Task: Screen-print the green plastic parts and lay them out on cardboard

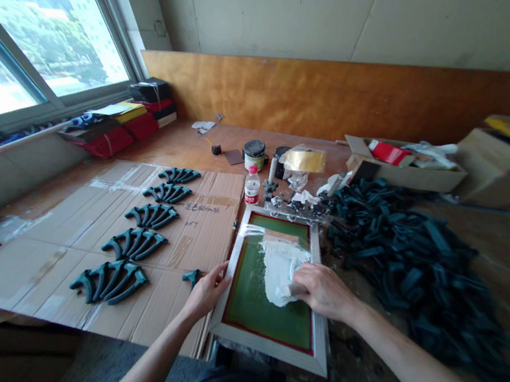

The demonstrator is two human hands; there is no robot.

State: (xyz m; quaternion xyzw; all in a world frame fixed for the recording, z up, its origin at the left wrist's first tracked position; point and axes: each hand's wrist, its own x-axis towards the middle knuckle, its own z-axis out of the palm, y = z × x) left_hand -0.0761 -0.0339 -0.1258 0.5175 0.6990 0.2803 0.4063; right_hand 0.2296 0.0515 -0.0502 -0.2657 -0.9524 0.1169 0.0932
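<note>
Near edge of a screen frame, the landmark for all positions; it lies flat in front of the seated person, its green mesh facing up. At its left side rim rests the left hand, fingers bent against the edge; whether they pinch the rim or merely touch it cannot be told. Over the right half of the frame, the right hand is closed on a pale piece, fingers pressed together, at the edge of a white patch on the mesh; paste or cloth cannot be distinguished. Just left of the frame, beside the left hand, lies a single dark green part on flattened cardboard; farther left, similar parts form five fan-shaped groups. Right of the frame lies a loose heap of dark pieces. Beyond its far edge stand metal fittings, a bottle and a lidded tub.

Possible faults: a sideways push by the right hand could shift the frame if the left bears lightly; a leftward slip of the left hand could knock the single part; excess white could smear onto the rim.
</note>
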